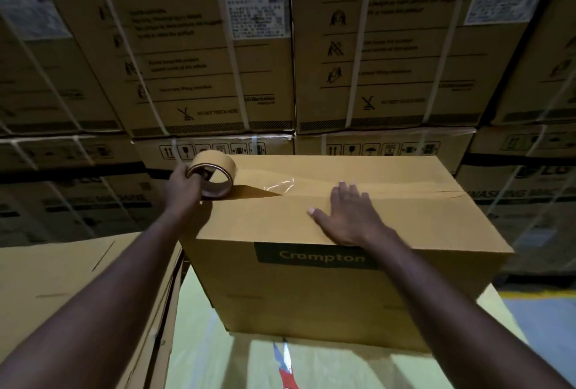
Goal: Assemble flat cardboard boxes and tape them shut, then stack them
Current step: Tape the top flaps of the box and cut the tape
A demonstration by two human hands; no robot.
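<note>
While I watch the head view from my remote station, step in hand: I judge it to be taping the top seam of the box (311,301), which stands assembled at frame centre with its flaps closed.
Left hand: the left hand (184,187) grips the tape roll (218,170) at the upper-left corner of the box top, fingers curled round its rim.
Right hand: the right hand (346,217) lies flat, fingers straight, pressing the top near the front edge, just above the dark "Crompton" label (314,256); the hands are well apart.
Tape: a strip (252,190) runs from the roll rightward onto the top; a crinkled patch (282,185), shiny, shows where it meets the cardboard.
Technique: I would hold the roll low and taut, in line with the seam (448,192), smooth the crinkle with the flat hand before carrying the strip over the left edge, and press the flaps level so that no gap opens.
Risk: a slack strip may fold on itself, in my judgement.
Surface: the box rests on a pale yellow-green surface (218,354) bearing a red and blue mark (285,367); whether it is a desk or a wrapped carton I cannot tell. Flat cardboard (62,279) lies at lower left.
Room: a wall of large printed cartons (199,55) bound with white straps (232,55) fills the upper frame; the light is dim; a bit of floor (554,326) shows at lower right.
</note>
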